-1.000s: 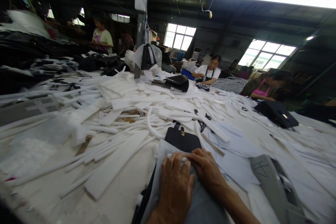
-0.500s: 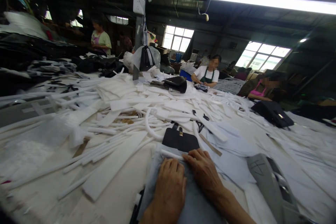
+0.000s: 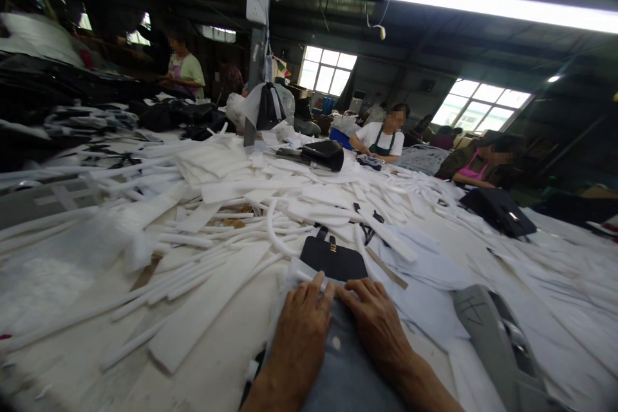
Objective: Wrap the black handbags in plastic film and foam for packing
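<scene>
A black bag [image 3: 333,259] with a gold clasp on its flap lies before me. Grey-white sheet material [image 3: 338,367] covers the part nearest me. Along the sheet's far edge, just below the flap, runs a white foam rod [image 3: 303,275], partly hidden by my fingers. My left hand [image 3: 302,318] presses its fingers over the rod and sheet, the index finger reaching farthest. Close beside it, my right hand [image 3: 374,315] has bent fingers on the rod's right end. Both thumbs are mostly hidden.
White foam strips [image 3: 203,309] and rods heap the table on the left and beyond. A grey tape dispenser [image 3: 492,335] stands at right, near white sheets [image 3: 425,264]. Another black bag [image 3: 499,211] lies farther right. A metal post [image 3: 257,64] rises behind; several co-workers sit beyond.
My left hand has slid forward onto the rod, its index finger now stretched out. The right hand has shifted slightly, its fingers still at the rod's right end.
</scene>
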Action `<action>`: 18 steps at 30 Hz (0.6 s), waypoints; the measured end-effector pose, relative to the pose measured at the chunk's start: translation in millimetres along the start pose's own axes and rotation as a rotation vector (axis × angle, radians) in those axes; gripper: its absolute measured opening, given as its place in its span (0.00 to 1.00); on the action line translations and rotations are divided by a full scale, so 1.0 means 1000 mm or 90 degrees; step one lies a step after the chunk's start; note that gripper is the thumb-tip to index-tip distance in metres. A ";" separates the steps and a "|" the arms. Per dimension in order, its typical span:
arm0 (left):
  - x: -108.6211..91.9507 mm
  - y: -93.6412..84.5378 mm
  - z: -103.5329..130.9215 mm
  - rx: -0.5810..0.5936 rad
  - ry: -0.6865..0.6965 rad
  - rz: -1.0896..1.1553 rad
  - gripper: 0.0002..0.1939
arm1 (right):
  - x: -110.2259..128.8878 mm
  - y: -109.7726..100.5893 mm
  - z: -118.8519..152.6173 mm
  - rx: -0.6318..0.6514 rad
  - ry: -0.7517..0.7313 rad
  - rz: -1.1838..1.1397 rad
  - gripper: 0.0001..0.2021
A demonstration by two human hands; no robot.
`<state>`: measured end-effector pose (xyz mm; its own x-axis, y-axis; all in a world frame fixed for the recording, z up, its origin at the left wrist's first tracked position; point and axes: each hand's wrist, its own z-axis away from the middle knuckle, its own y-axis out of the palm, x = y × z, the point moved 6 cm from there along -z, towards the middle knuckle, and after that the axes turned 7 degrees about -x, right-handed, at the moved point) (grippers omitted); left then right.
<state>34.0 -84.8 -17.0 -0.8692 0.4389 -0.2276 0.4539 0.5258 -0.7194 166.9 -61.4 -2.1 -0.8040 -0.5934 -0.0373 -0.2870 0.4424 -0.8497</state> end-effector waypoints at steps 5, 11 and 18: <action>0.000 0.006 -0.003 0.011 -0.015 -0.031 0.23 | -0.006 0.002 0.004 0.011 0.037 -0.066 0.18; -0.002 0.012 0.001 -0.005 -0.017 -0.054 0.21 | -0.060 0.005 -0.025 0.091 0.299 -0.174 0.13; -0.001 0.008 0.001 -0.074 0.013 -0.038 0.14 | -0.112 0.068 -0.087 0.290 0.369 -0.137 0.15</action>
<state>38.5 -81.2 -23.3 -0.8918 0.4181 -0.1730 0.4222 0.6317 -0.6501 191.9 93.2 -10.0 -0.9351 -0.1321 0.3289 -0.3268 -0.0383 -0.9443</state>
